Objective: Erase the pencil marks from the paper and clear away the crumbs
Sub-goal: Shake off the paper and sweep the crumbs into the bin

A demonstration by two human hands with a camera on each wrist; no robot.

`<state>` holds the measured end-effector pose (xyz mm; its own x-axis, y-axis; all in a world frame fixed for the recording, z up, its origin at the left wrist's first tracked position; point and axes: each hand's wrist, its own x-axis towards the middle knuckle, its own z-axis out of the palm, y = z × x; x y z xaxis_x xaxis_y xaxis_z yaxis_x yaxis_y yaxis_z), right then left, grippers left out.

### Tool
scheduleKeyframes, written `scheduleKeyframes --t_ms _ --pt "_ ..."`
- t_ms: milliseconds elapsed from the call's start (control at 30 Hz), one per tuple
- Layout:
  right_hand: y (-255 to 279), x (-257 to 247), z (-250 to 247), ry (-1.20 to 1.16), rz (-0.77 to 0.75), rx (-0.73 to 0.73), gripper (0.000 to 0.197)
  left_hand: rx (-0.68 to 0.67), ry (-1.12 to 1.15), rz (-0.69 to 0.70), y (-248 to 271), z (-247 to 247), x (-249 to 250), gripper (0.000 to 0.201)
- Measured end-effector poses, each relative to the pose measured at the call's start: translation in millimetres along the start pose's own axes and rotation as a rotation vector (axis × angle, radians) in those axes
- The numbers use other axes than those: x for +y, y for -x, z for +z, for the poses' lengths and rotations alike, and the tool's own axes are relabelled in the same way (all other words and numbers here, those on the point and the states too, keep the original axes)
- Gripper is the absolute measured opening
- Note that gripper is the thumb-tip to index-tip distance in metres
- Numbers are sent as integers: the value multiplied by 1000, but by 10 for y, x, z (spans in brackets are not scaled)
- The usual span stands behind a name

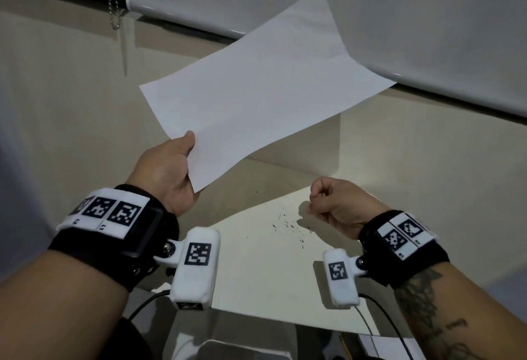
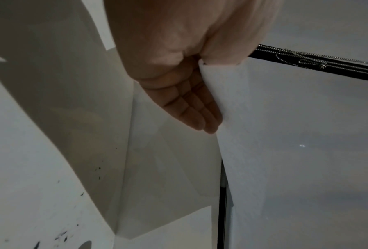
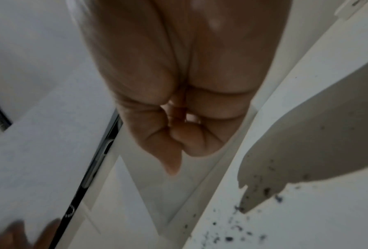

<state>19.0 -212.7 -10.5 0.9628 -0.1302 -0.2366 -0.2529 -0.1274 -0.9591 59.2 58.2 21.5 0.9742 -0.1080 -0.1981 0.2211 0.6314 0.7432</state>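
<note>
My left hand (image 1: 190, 157) pinches the near corner of a white sheet of paper (image 1: 256, 83), thumb on top, and holds it lifted and tilted above the pale table (image 1: 271, 274). In the left wrist view its fingers (image 2: 191, 107) lie straight under the paper (image 2: 296, 134). Dark eraser crumbs (image 1: 288, 224) lie scattered on the table below the sheet, and also show as crumbs (image 3: 232, 235) in the right wrist view. My right hand (image 1: 322, 197) hovers over them curled in a fist (image 3: 179, 128), with a small pale thing, seemingly the eraser, showing inside.
A lowered roller blind (image 1: 399, 3) and its bead chain (image 1: 114, 3) hang behind the table. A white container (image 1: 242, 351) and black cables (image 1: 385, 325) sit below the table's near edge.
</note>
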Motion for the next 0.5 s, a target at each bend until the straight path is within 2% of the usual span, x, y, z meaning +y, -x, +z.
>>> scheduleKeyframes --t_ms 133,200,233,267,300,367,400,433,500 --pt "154 19 -67 18 0 34 33 -13 -84 35 54 -2 4 21" --pt "186 -57 -220 -130 -57 214 22 -22 -155 76 69 -20 31 24" --pt "208 -128 -310 -270 -88 326 10 -14 -196 104 77 -30 47 21" --pt "240 -216 -409 -406 -110 422 16 -8 -251 141 92 -42 57 18" --pt "269 -296 -510 -508 -129 474 34 2 -303 180 110 -44 63 19" --pt "318 -412 -695 -560 -160 490 58 -2 -367 219 122 -48 62 16" --pt "378 -464 -731 -535 -162 464 59 -24 -379 221 119 -51 56 13" --pt "439 -499 -734 -473 -170 428 51 -50 -381 219 125 -47 49 13" --pt "446 -480 -766 -355 -194 399 22 -108 -390 211 133 -36 30 14"
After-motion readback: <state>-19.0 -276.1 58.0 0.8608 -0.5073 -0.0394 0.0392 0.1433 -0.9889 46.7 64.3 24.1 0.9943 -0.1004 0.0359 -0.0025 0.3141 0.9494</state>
